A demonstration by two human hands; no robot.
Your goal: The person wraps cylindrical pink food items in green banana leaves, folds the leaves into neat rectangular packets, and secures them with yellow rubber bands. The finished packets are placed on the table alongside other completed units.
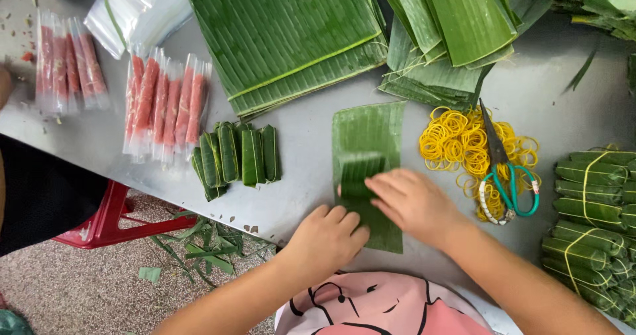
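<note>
Grey table | leaf roll under R hand fingertips, prob. touching | L hand beside

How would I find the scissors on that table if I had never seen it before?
Start at the grey table and look to the side of the person's right hand, where a heap of yellow rubber bands lies. The scissors rest on top of that heap, blades shut and pointing away from the person. Their teal handle loops are the only blue-green thing among all the leaves.
</note>
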